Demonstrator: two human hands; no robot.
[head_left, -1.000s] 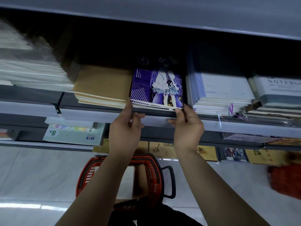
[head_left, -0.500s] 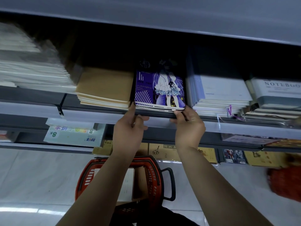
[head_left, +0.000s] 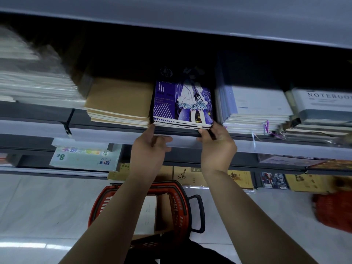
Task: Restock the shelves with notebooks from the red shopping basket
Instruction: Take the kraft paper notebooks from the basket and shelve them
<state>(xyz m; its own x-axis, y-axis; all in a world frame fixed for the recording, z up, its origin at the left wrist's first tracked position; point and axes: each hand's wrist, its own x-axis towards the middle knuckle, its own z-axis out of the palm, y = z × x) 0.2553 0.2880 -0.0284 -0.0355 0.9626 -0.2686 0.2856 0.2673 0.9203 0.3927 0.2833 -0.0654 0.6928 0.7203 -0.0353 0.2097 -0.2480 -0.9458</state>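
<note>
A stack of purple notebooks [head_left: 182, 103] with a cartoon figure on the cover lies on the grey shelf [head_left: 114, 133], between a brown stack and a pale blue one. My left hand [head_left: 150, 149] touches the stack's front left corner with its index finger, thumb along the shelf lip. My right hand [head_left: 217, 147] grips the front right corner, thumb on the front edge and fingers round the side. Below my arms the red shopping basket [head_left: 179, 206] stands on the floor with a white notebook [head_left: 150, 212] and brown ones inside.
Brown notebooks [head_left: 120, 100] sit left of the purple stack, pale blue ones [head_left: 257, 105] right, then a "NOTEBOOK" pile [head_left: 323, 105]. White wrapped stacks [head_left: 34, 82] fill the far left. A lower shelf holds an 8K pad [head_left: 83, 159]. Another red basket [head_left: 333, 212] stands at the right.
The purple stack has slid a little deeper onto the shelf, and both hands have followed it up to the shelf's front edge.
</note>
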